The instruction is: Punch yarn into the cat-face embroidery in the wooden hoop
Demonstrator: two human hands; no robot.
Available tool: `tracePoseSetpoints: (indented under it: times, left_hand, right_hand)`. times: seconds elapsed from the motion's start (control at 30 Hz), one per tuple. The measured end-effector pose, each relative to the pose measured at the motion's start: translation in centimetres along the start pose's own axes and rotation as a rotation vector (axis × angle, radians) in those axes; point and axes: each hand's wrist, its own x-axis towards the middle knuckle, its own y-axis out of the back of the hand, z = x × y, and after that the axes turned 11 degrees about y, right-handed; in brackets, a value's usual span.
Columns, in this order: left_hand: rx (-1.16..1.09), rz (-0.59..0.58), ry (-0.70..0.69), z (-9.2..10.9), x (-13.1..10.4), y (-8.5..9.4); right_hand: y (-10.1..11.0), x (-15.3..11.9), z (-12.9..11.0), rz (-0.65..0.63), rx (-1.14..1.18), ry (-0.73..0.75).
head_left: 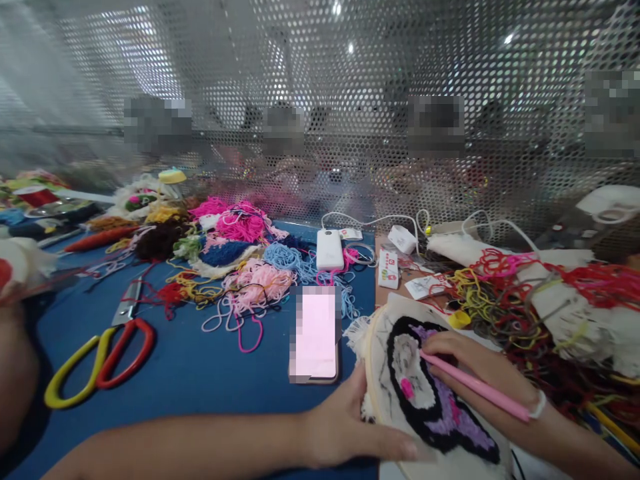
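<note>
My left hand [345,417] is closed on the lower left rim of a round embroidery hoop [373,347], its thumb lying over the front. White cloth is stretched in the hoop, tilted toward me, with a punched yarn design [437,413] of black outline, purple fill and small bright pink patches. My right hand [463,363] grips a pink punch needle [477,388] like a pen. The tool's tip meets the cloth near the upper part of the design, beside a pale grey area; the fingers partly hide that spot.
A phone [315,337] with a lit screen lies left of the hoop. Large scissors [117,347] with yellow and red handles rest farther left. Yarn heaps [265,280] and a white power bank [329,249] stand before a perforated metal screen [320,87]. Another person's arm [17,373] shows at the left edge.
</note>
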Motion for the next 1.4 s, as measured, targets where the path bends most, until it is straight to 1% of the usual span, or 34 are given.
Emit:
tracePoseSetpoints:
  times: [0.03, 0.07, 0.13, 0.23, 0.33, 0.43, 0.53, 0.67, 0.8, 0.9, 0.97, 1.1, 1.23, 1.4]
  left_hand:
    - [-0.002, -0.004, 0.010, 0.0, 0.1, 0.0]
    - [-0.006, 0.017, 0.022, 0.1, 0.2, 0.0]
    - [-0.031, 0.086, 0.061, 0.1, 0.4, 0.2]
    - [-0.122, 0.180, 0.143, 0.2, 1.0, 0.4]
    - [-0.214, 0.230, 0.226, 0.2, 1.5, 0.6]
    - [-0.258, 0.222, 0.307, 0.4, 1.7, 0.9]
    - [-0.263, 0.182, 0.393, 0.8, 1.7, 1.2]
    - [-0.204, 0.172, 0.432, 1.2, 1.5, 1.3]
    - [-0.122, 0.202, 0.437, 0.9, 1.5, 1.1]
    - [-0.128, 0.219, 0.376, 0.6, 1.4, 0.7]
    - [-0.113, 0.174, 0.294, 0.5, 1.3, 0.5]
    - [-0.007, 0.058, 0.151, 0.4, 1.0, 0.1]
    - [0.033, 0.036, 0.103, 0.2, 0.5, -0.1]
    - [0.049, -0.012, 0.076, -0.1, 0.2, 0.0]
  right_hand:
    - [-0.2, 0.0, 0.2, -0.002, 0.002, -0.011]
    - [-0.3, 0.0, 0.4, 0.000, 0.005, -0.027]
    - [-0.3, -0.1, 0.4, 0.019, 0.007, -0.055]
    - [0.1, -0.1, 0.1, 0.045, 0.011, -0.036]
    - [0.4, -0.4, -0.4, 0.019, -0.001, -0.087]
    - [0.3, -0.6, -0.3, -0.013, -0.025, -0.171]
    - [-0.1, -0.7, 0.2, -0.056, -0.015, -0.189]
    - [-0.3, -0.5, 0.4, -0.051, 0.013, -0.215]
    - [-0.3, -0.3, 0.0, -0.058, 0.013, -0.242]
    - [-0.1, -0.3, -0.2, -0.079, -0.004, -0.221]
    - [0.1, -0.4, -0.2, -0.086, -0.011, -0.177]
    - [0.6, -0.4, -0.6, -0.096, -0.015, -0.082]
    - [0.6, -0.5, -0.6, -0.100, -0.043, 0.012]
    - [-0.6, -1.3, 0.9, 0.012, -0.178, 0.173]
